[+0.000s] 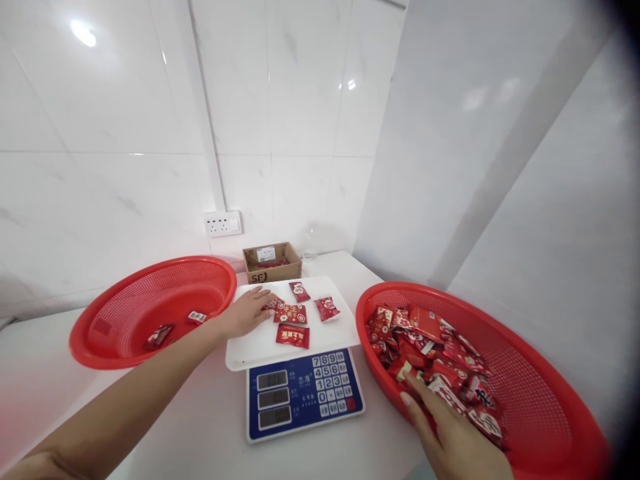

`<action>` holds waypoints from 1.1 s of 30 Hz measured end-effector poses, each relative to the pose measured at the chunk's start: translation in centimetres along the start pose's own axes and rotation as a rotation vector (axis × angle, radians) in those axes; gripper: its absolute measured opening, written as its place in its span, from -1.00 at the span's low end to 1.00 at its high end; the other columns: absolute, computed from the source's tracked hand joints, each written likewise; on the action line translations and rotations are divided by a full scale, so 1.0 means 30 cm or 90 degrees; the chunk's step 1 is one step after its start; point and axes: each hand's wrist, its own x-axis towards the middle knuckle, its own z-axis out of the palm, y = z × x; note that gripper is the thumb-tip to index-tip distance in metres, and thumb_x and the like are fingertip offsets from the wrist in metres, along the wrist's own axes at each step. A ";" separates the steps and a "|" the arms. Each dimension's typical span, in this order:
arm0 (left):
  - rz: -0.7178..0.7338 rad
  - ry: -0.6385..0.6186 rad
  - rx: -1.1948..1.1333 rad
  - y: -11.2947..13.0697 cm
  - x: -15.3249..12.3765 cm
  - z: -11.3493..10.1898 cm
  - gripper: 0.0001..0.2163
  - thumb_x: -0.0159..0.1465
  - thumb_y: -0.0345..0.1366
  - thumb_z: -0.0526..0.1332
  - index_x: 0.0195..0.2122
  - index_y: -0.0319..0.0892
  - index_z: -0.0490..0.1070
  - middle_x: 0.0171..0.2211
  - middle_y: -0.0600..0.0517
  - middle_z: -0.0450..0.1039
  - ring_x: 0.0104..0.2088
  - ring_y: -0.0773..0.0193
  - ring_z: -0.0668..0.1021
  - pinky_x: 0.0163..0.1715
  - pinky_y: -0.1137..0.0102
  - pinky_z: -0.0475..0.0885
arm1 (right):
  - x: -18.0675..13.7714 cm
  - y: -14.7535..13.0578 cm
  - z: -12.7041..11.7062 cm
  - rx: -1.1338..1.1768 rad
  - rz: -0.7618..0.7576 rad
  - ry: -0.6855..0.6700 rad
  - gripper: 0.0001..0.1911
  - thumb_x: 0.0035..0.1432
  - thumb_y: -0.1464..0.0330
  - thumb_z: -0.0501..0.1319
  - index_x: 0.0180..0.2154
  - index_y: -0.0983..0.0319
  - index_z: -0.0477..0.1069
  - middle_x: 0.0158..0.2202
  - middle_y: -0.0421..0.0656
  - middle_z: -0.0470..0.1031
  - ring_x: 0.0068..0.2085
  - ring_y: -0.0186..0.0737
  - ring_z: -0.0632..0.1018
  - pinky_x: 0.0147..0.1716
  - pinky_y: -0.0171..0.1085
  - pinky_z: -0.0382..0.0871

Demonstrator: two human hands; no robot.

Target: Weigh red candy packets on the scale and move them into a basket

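My left hand [246,313] lies flat and open on the white scale tray [260,343], fingertips touching one small red packet [273,303] at the tray's left side; it grips nothing. Four more red packets [292,335] lie loose on the same tray, just beside my fingers and apart from one another. My right hand [450,433] reaches into the right red basket [540,413], fingers spread over the heap of red packets [440,353] that fills its near side; the palm rests on them, and I cannot tell whether any packet is pinched underneath.

The scale [304,393] stands on the white tabletop [200,427] between the two baskets, its blue panel and keypad facing me. The left red basket [150,313] holds only a few packets [160,335] near its bottom. A small cardboard box [272,263] stands behind the tray against the tiled wall, below a wall socket [223,224].

These packets look light, with thin glossy wrappers that crinkle and slide over each other, so I judge a pinch at a sealed end or across the flat middle holds best. Squeezing hard could crush whatever is inside.
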 end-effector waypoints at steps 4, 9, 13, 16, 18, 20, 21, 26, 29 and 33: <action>-0.018 0.011 0.009 -0.049 0.003 0.007 -0.65 0.26 -0.13 0.05 0.02 -0.09 0.36 0.15 -0.09 0.28 0.22 0.02 0.20 0.16 0.10 0.11 | -0.001 -0.004 0.000 -0.003 0.005 -0.009 -0.51 0.19 0.04 -0.10 0.04 -0.01 0.36 -0.01 -0.21 0.47 -0.10 -0.12 0.55 -0.38 -0.24 0.51; -0.020 0.025 0.013 -0.057 -0.003 0.007 -0.64 0.26 -0.12 0.05 0.02 -0.14 0.36 0.11 -0.12 0.31 0.20 0.01 0.22 0.14 0.15 0.15 | 0.001 -0.003 -0.001 -0.003 0.005 -0.001 -0.54 0.18 0.05 -0.06 0.03 -0.02 0.37 -0.03 -0.21 0.49 -0.18 -0.11 0.59 -0.45 -0.24 0.51; -0.017 0.028 0.004 -0.035 -0.001 0.003 -0.64 0.23 -0.14 0.08 0.02 -0.11 0.34 0.02 -0.09 0.39 0.06 0.07 0.39 0.01 0.25 0.30 | -0.001 -0.011 -0.003 -0.016 0.008 0.009 -0.53 0.18 0.06 -0.08 0.02 0.00 0.39 -0.05 -0.20 0.50 -0.23 -0.09 0.60 -0.46 -0.20 0.51; -0.020 0.030 -0.001 -0.020 0.006 0.006 -0.70 0.23 -0.23 0.06 -0.04 -0.11 0.38 -0.08 -0.07 0.45 -0.08 0.12 0.48 -0.11 0.30 0.38 | -0.006 -0.019 -0.005 -0.024 0.007 0.026 -0.53 0.19 0.06 -0.09 0.01 -0.01 0.39 -0.07 -0.20 0.52 -0.24 -0.10 0.60 -0.45 -0.21 0.51; -0.029 0.038 0.002 -0.015 0.011 0.008 -0.72 0.19 -0.33 0.06 -0.10 -0.11 0.41 -0.15 -0.05 0.47 -0.14 0.13 0.50 -0.15 0.30 0.39 | -0.008 -0.022 -0.005 -0.029 0.002 0.044 -0.54 0.19 0.07 -0.08 0.00 -0.02 0.40 -0.09 -0.20 0.53 -0.25 -0.11 0.60 -0.46 -0.23 0.50; -0.044 0.060 0.007 -0.015 0.015 0.006 -0.69 0.11 -0.42 0.08 -0.12 -0.11 0.41 -0.16 -0.06 0.46 -0.13 0.10 0.48 -0.13 0.27 0.38 | -0.009 -0.020 -0.005 -0.033 -0.002 0.049 -0.55 0.19 0.07 -0.07 -0.01 -0.02 0.41 -0.11 -0.19 0.54 -0.25 -0.11 0.61 -0.47 -0.25 0.50; -0.052 0.075 0.010 -0.015 0.015 0.003 -0.65 0.07 -0.46 0.09 -0.10 -0.12 0.40 -0.14 -0.07 0.44 -0.09 0.07 0.46 -0.10 0.24 0.36 | -0.009 -0.019 -0.005 -0.033 -0.004 0.046 -0.55 0.19 0.08 -0.07 -0.01 -0.02 0.41 -0.11 -0.20 0.54 -0.25 -0.12 0.60 -0.47 -0.25 0.49; -0.097 0.147 -0.006 -0.004 -0.016 -0.033 -0.54 -0.04 -0.58 0.06 -0.08 -0.20 0.37 -0.08 -0.13 0.37 -0.01 0.00 0.37 0.00 0.15 0.27 | -0.010 -0.016 -0.005 -0.027 0.005 0.034 -0.53 0.20 0.07 -0.09 0.01 0.00 0.39 -0.09 -0.18 0.53 -0.21 -0.10 0.60 -0.44 -0.22 0.51; -0.114 0.167 -0.046 0.025 -0.063 -0.053 -0.57 -0.05 -0.58 0.03 -0.14 -0.16 0.39 -0.16 -0.06 0.39 -0.09 0.08 0.41 -0.08 0.22 0.34 | -0.011 -0.022 -0.008 -0.023 0.012 0.023 -0.51 0.20 0.06 -0.11 0.01 0.03 0.40 -0.09 -0.16 0.54 -0.20 -0.08 0.59 -0.42 -0.20 0.51; -0.108 0.176 -0.113 0.100 -0.147 -0.066 -0.65 0.02 -0.52 0.02 -0.19 -0.10 0.37 -0.22 0.05 0.43 -0.24 0.22 0.48 -0.25 0.35 0.41 | -0.007 -0.022 -0.003 -0.014 0.018 0.022 -0.52 0.19 0.06 -0.09 0.00 0.02 0.41 -0.11 -0.16 0.54 -0.20 -0.07 0.59 -0.41 -0.17 0.51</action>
